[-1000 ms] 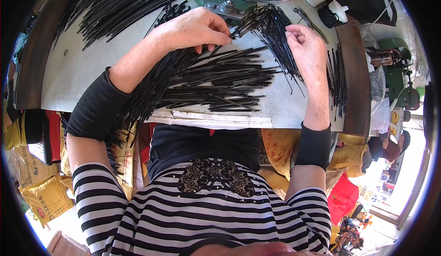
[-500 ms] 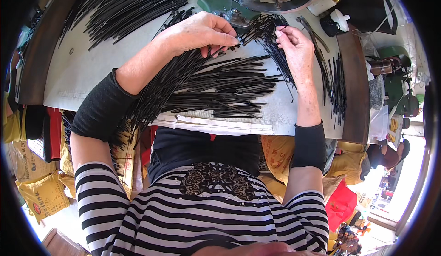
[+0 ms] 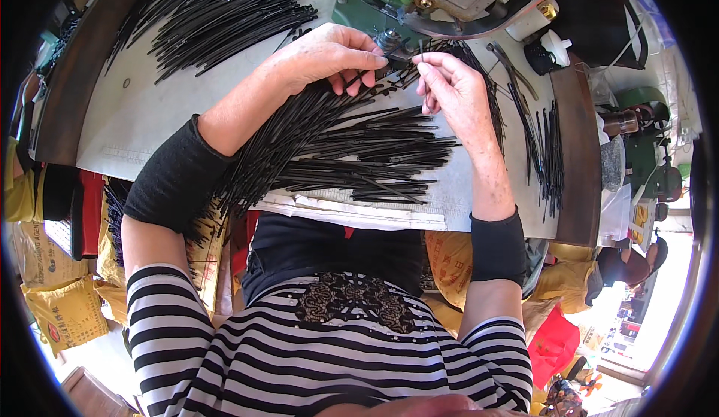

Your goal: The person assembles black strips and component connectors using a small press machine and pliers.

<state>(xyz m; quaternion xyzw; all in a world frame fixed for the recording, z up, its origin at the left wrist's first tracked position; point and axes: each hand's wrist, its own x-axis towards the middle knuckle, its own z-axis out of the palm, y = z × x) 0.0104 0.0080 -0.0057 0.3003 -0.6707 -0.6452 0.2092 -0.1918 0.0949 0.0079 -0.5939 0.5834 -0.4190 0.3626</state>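
My left hand (image 3: 326,61) is closed in a pinch, with a thin black strip (image 3: 364,81) showing between its fingers. Opposite it, my right hand (image 3: 457,95) pinches thumb and forefinger together beside the small metal foot (image 3: 391,41) of a green machine (image 3: 352,13). What the right fingertips hold is too small to make out. Below both hands, a thick bundle of long black strips (image 3: 281,136) runs down to the table's front edge. Another pile of black strips (image 3: 374,151) lies to its right, and more strips (image 3: 494,95) lie behind my right hand.
A large heap of black strips (image 3: 232,20) covers the far left of the pale table (image 3: 112,129). A small row of strips (image 3: 552,159) lies near the right wooden edge (image 3: 577,177). A white spool (image 3: 528,24) and a black pot with a white top (image 3: 550,50) stand at the back right.
My right hand has moved left and slightly down, from the strips behind the machine foot to just beside it, near my left hand. The left hand has barely moved.
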